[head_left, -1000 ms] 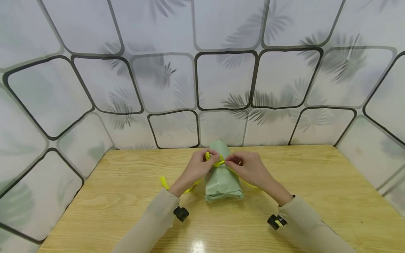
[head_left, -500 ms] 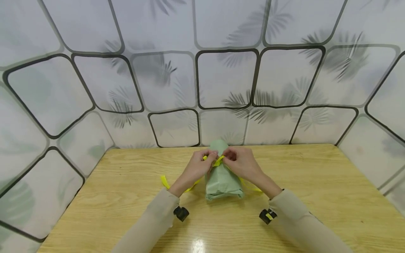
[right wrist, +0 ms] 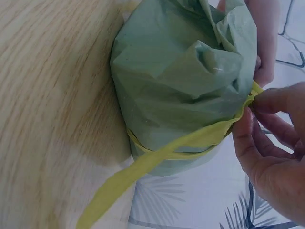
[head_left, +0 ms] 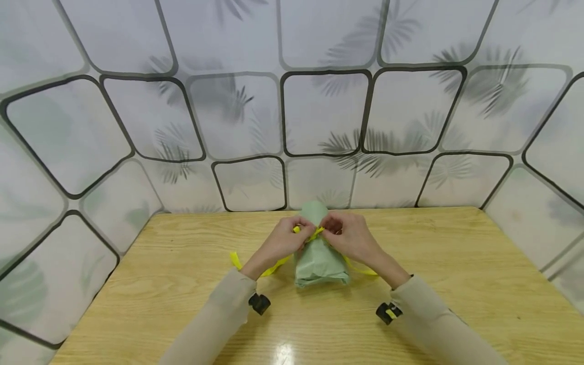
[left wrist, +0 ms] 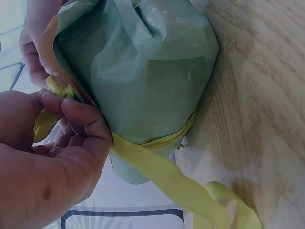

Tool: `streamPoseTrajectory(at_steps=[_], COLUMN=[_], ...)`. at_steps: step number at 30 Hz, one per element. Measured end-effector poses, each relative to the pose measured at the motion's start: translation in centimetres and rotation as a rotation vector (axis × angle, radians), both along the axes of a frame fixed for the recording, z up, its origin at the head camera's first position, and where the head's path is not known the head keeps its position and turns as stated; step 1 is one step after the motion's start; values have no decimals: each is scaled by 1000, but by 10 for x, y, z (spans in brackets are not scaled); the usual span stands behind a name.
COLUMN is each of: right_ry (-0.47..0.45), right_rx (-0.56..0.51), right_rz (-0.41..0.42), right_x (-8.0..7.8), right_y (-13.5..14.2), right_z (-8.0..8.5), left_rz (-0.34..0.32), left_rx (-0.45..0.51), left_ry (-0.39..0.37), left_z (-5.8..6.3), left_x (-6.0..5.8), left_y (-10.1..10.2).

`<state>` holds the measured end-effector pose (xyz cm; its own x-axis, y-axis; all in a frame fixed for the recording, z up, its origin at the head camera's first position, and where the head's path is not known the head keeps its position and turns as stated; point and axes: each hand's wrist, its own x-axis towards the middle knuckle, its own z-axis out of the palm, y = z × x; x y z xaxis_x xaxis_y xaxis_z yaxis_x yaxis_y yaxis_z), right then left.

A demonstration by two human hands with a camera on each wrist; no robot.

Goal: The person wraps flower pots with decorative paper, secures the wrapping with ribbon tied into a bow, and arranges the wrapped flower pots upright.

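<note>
A pale green paper-wrapped bundle (head_left: 319,264) lies lengthwise on the wooden table, its crumpled, folded end toward me. Around its middle runs a yellow ribbon (left wrist: 157,164), gathered into a knot or loop on top. My left hand (head_left: 284,238) pinches the ribbon's loop between thumb and fingers, on the bundle's left side. On the other side, my right hand (head_left: 350,237) pinches the ribbon right by the knot with thumb and forefinger. One loose tail trails onto the table at left; another hangs down at right, as the right wrist view shows.
The wooden table (head_left: 182,294) extends to both sides and toward me. Behind and beside it hangs a pale cloth backdrop (head_left: 326,114) with dark rounded frames and leaf prints. Dark wrist cameras are strapped at both sleeves.
My right hand has moved a little left and up, closer to my left hand at the knot. The left hand stays nearly in place, and the bundle has hardly moved.
</note>
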<state>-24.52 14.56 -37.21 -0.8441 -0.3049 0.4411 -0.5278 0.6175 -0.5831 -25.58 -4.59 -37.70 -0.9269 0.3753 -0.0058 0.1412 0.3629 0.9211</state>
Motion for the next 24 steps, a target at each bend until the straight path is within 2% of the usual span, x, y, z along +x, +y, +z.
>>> streamPoseTrajectory(at_steps=[5, 13, 16, 19, 24], right_ry=[-53, -90, -104, -128, -247], right_rx=[7, 26, 17, -3, -127], right_rz=[53, -54, -63, -58, -66], right_x=[3, -1, -1, -1, 1], right_y=[2, -4, -5, -3, 0], right_z=[4, 5, 5, 5, 5], left_rz=[-1, -9, -31, -74, -121], left_rx=[11, 38, 79, 165, 364], left_ry=[-20, -33, -64, -109, -189], left_z=[0, -4, -5, -4, -2], left_x=[-2, -3, -4, -2, 1], left_y=[0, -3, -8, -18, -33])
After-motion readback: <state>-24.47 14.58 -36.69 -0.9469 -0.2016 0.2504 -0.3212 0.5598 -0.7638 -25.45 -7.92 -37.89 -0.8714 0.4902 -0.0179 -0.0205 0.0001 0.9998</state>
